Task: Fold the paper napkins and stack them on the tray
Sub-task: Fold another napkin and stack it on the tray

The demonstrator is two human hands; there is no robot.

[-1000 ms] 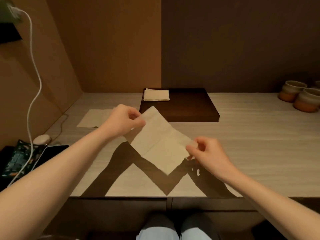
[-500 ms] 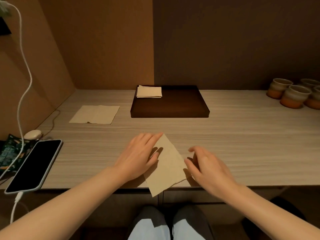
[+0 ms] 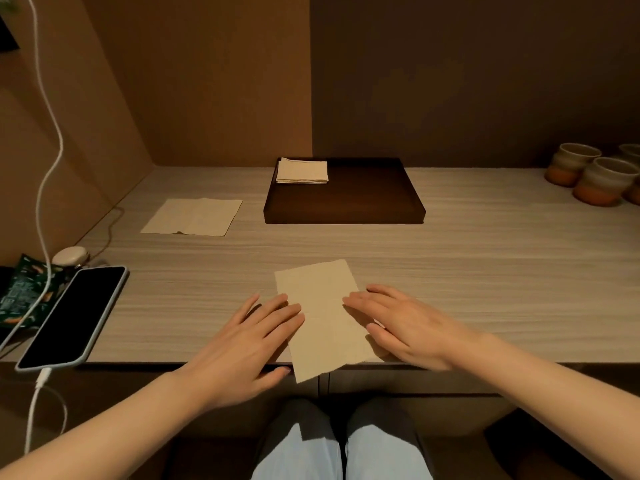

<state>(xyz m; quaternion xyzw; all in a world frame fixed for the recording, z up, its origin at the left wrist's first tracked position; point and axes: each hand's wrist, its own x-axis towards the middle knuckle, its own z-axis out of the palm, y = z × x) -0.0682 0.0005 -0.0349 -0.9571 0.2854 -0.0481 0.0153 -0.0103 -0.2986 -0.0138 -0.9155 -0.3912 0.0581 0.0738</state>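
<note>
Pressed flat on a folded napkin [image 3: 323, 315] with both hands, right at the near edge of the worktop [image 3: 485, 271]. Left hand [image 3: 242, 344] spread wide, fingers straight, fingertips on the napkin's left edge. Right hand [image 3: 408, 327] just as flat, fingers laid over the right edge. Napkin sat between the two, tilted a bit, its near corner hanging off the worktop edge. Well beyond the hands, a dark tray [image 3: 346, 214] with a small stack of folded napkins [image 3: 302, 170] in its far-left corner. Beyond the left hand and left of the tray, one more unfolded napkin [image 3: 192, 216] lying flat. Far off left of the left hand, a phone [image 3: 74, 315] plugged into a white cable [image 3: 45, 202]. Way off past the right hand, some cups [image 3: 588, 174] by the wall.
</note>
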